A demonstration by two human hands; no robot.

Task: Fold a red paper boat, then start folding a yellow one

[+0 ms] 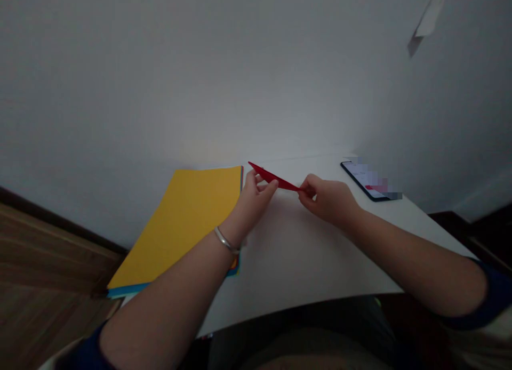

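Note:
A small piece of folded red paper (pixel 274 178), narrow and pointed at its far left end, is held above the white table. My left hand (pixel 258 194) grips its middle from below, with the thumb on the near side and the fingers partly hidden behind it. My right hand (pixel 326 196) pinches the right tip between thumb and forefinger. A stack of coloured paper (pixel 192 215), yellow on top with blue and red edges showing, lies under and beside my left forearm.
A phone (pixel 368 183) with a lit screen lies at the right back of the white table (pixel 304 258). The wall (pixel 256 82) rises right behind the table. A white paper strip (pixel 431 18) hangs on the wall at upper right. Wooden furniture (pixel 52 274) stands at left.

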